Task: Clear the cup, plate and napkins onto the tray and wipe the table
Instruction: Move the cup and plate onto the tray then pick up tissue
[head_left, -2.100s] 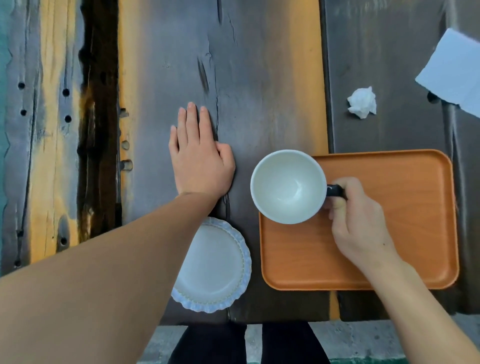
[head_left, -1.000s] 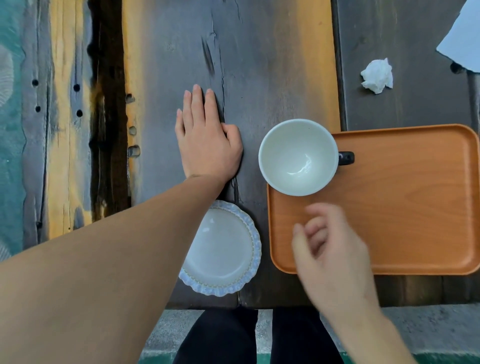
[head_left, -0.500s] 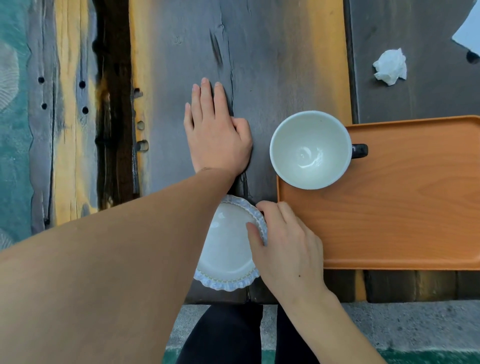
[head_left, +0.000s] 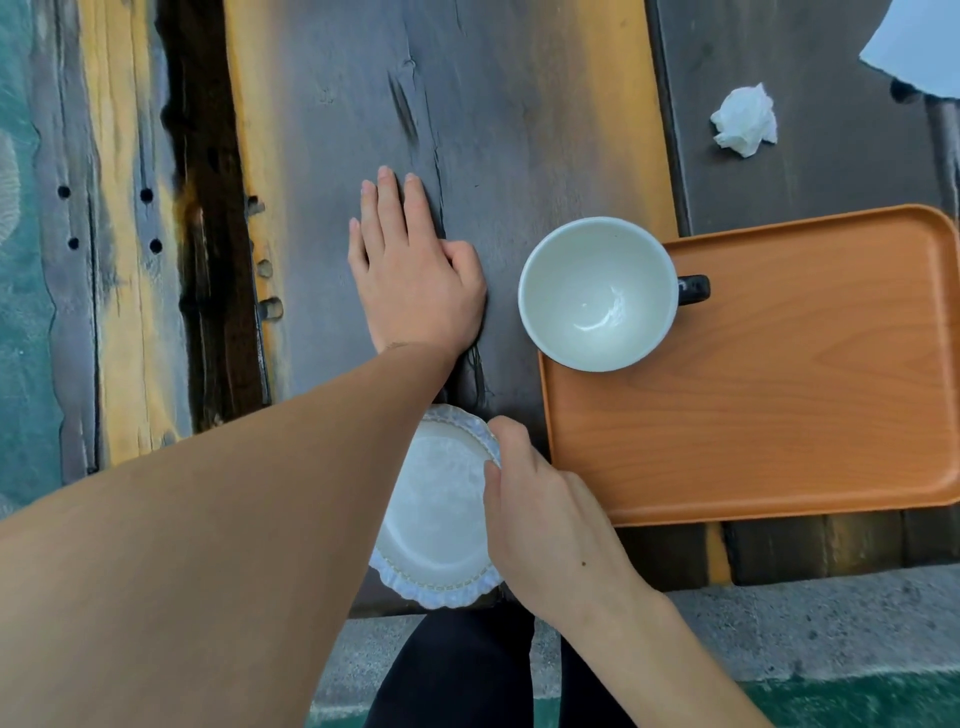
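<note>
A white cup (head_left: 597, 293) with a dark handle stands on the far left corner of the orange tray (head_left: 779, 415). Near the table's front edge lies a small white plate (head_left: 436, 514) with a frilled rim, partly under my left forearm. My right hand (head_left: 540, 519) grips the plate's right rim, thumb on top. Flat on the dark wooden table (head_left: 519, 104), palm down, rests my left hand (head_left: 410, 270), left of the cup. A crumpled white napkin (head_left: 745, 120) lies beyond the tray. A flat white napkin (head_left: 919, 47) shows at the top right corner.
The table's left part has a dark gap and bolt holes (head_left: 208, 260). My dark-clothed legs (head_left: 467, 670) and a concrete floor (head_left: 805, 623) lie below the front edge. Most of the tray's surface is bare.
My right hand let go of the cup on the tray, swung left and took hold of the plate's right rim. My left hand stayed flat on the table.
</note>
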